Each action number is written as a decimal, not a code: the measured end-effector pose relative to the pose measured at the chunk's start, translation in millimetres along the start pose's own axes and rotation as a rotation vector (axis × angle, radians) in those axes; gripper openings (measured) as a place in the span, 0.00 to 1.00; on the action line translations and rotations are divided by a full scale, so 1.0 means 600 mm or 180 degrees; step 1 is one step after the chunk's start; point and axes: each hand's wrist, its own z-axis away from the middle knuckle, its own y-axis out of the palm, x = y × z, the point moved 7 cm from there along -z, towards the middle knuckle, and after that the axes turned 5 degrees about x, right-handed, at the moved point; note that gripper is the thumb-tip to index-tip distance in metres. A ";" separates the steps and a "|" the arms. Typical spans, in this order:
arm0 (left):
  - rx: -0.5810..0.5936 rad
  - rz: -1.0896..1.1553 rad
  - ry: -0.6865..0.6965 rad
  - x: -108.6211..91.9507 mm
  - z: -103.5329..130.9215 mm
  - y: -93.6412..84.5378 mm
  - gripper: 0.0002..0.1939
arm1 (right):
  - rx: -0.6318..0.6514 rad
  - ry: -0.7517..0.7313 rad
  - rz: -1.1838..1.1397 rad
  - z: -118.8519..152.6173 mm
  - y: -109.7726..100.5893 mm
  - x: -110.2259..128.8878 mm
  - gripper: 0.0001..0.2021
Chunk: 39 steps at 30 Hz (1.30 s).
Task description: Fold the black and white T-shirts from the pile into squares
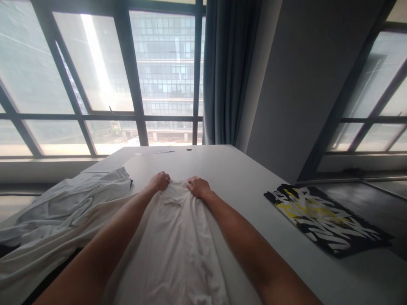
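Observation:
A white cloth garment (181, 245) stretches lengthwise over the table from its near side toward the middle, with loose folds running along it. Both arms reach forward over it. At its far left corner, my left hand (160, 181) is closed on the fabric. My right hand (198, 186) grips the far right corner, its fingers curled over the edge. A short span of the garment's far edge shows between the two hands. The garment's near end runs out of the bottom of the view.
Crumpled white and grey clothes (76, 203) lie on the left of the white table (254, 190). A folded black, white and yellow patterned cloth (324, 218) rests at the right edge. Papers (152, 150) lie at the far edge, before windows and a curtain (225, 76).

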 end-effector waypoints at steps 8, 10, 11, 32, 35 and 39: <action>-0.0210 -0.0311 -0.0163 -0.029 0.068 -0.013 0.24 | 0.0107 0.0450 0.0276 0.043 -0.032 0.025 0.27; 0.0127 -0.0502 -0.0044 -0.040 0.092 0.001 0.30 | 0.0219 0.0479 0.0223 0.063 -0.032 0.043 0.32; 0.0364 -0.0570 0.0002 -0.043 0.103 0.013 0.35 | 0.0372 0.0451 0.0125 0.073 -0.025 0.052 0.35; 0.0561 -0.0322 0.0586 -0.142 0.140 0.067 0.34 | 0.0861 0.0309 -0.0149 0.108 0.016 0.009 0.35; 0.0752 -0.0301 0.0386 -0.128 0.123 0.084 0.37 | 0.0864 0.0350 -0.0108 0.103 0.029 0.007 0.32; 0.0732 -0.0250 0.0290 -0.105 0.064 0.083 0.40 | 0.0775 0.0344 -0.0125 0.047 0.043 -0.015 0.32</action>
